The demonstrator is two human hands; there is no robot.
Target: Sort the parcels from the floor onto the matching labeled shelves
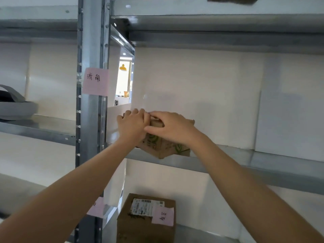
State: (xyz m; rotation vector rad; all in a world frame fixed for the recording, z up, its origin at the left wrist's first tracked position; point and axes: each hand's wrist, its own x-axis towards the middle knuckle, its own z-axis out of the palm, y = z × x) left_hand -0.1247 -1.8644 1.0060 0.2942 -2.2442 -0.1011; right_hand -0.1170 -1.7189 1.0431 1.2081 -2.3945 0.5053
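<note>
A small brown cardboard parcel (164,148) with green printing rests on the metal shelf (245,155) at chest height, one corner jutting over the front edge. My left hand (132,124) lies on its top left side, fingers curled over it. My right hand (171,127) presses on its top right, touching the left hand. Most of the parcel's top is hidden under both hands. A pink label (95,80) with handwritten characters is stuck on the upright post (91,41) left of this shelf.
On the shelf below stands a larger brown box (145,220) with a shipping sticker and a pink note (163,216). A second pink label (96,207) sits lower on the post. A grey soft package (15,106) lies on the left bay's shelf. White panels back the shelves.
</note>
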